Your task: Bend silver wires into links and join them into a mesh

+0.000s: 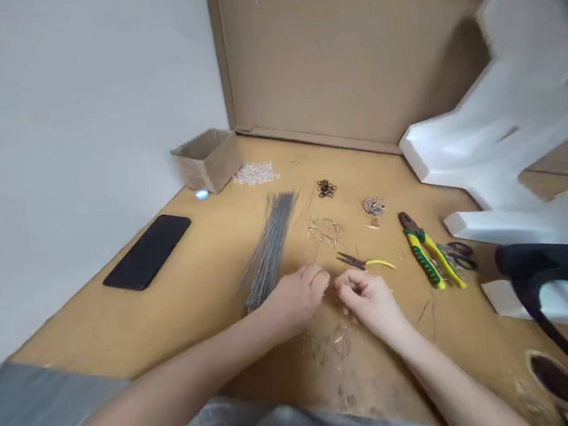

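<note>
Beyond the hands, an open cardboard box hides its floor.

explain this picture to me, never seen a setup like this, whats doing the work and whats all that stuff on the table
There is no machine here: a person works with two bare hands, and the one picture comes from a camera on their head, looking forward and down. The left hand and right hand nearly meet, fingers bent; whatever they pinch is too small to make out. On the table lie a bundle of thin grey wires, some black rings, small pliers, larger green-and-yellow pliers, a dark phone-like slab and an open cardboard box.
</note>
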{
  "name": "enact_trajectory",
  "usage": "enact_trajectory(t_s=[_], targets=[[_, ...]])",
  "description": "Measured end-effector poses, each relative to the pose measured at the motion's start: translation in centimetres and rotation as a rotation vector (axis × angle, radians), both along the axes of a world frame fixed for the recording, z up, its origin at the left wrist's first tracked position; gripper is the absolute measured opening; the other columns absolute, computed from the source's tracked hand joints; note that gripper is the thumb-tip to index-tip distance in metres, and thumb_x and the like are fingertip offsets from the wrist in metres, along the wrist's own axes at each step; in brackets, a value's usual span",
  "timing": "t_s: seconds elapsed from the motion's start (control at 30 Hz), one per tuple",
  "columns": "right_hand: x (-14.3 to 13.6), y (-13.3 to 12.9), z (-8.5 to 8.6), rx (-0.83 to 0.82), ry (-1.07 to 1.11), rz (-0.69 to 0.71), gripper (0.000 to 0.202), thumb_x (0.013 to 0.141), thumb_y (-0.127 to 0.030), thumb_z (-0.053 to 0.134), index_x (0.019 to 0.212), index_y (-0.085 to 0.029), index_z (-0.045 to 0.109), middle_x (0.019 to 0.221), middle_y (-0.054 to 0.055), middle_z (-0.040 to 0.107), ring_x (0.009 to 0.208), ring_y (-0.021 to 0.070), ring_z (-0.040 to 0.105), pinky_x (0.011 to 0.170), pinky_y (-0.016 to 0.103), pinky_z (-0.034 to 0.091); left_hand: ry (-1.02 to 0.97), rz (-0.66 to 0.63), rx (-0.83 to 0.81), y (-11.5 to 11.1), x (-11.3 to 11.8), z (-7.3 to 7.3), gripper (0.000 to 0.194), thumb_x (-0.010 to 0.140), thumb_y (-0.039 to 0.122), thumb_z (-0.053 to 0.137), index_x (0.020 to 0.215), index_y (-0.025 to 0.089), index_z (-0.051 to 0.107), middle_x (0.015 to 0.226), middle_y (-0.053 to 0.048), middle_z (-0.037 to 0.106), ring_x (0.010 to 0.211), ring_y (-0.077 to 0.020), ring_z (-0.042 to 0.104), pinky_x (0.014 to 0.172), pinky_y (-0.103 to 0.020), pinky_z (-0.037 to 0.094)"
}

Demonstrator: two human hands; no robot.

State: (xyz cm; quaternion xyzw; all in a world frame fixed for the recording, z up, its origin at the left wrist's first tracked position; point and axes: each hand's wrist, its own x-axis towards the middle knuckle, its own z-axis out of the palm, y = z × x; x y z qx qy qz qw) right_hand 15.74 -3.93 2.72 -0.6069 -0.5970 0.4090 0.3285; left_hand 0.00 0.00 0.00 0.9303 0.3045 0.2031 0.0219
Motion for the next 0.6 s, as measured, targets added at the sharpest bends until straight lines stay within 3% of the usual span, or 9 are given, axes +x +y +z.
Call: enact_trajectory(t_s=[0.17,0.43,0.6], targets=[[0.2,0.1,0.6,0.055,-0.048,0.022,0.016,0.074,-0.023,0.046,0.060,-0.017,0.050,0.042,-0.005,0.046,0.037,0.0060,0.038,0.040,0.017,0.032,-0.042,-0.009,-0.049,-0.1,-0.2,-0.4,0.015,0.087,0.012,0.033,0.082,0.015,0.047,0.078,-0.004,0.050,0.071,-0.0162,0.048,0.059,-0.026,0.040],[1.1,0.5,0.6,-0.103,0.120,0.039,0.019,0.074,-0.033,0.051,0.066,-0.016,0.054,0.043,-0.005,0.049,0.031,0.0051,0.038,0.034,0.017,0.031,-0.132,-0.022,-0.115,-0.2,-0.1,0.3,0.020,0.090,0.016,0.030,0.081,0.015,0.048,0.078,-0.004,0.054,0.071,-0.0141,0.051,0.061,-0.024,0.040],[1.8,1.0,0.2,-0.093,0.104,0.069,0.025,0.076,-0.038,0.051,0.072,-0.014,0.060,0.047,-0.004,0.052,0.035,0.0065,0.042,0.037,0.018,0.035,-0.210,0.052,-0.245,0.0,-0.1,0.7,0.016,0.085,0.025,0.044,0.097,0.016,0.047,0.085,-0.004,0.057,0.078,-0.0156,0.054,0.067,-0.026,0.042]])
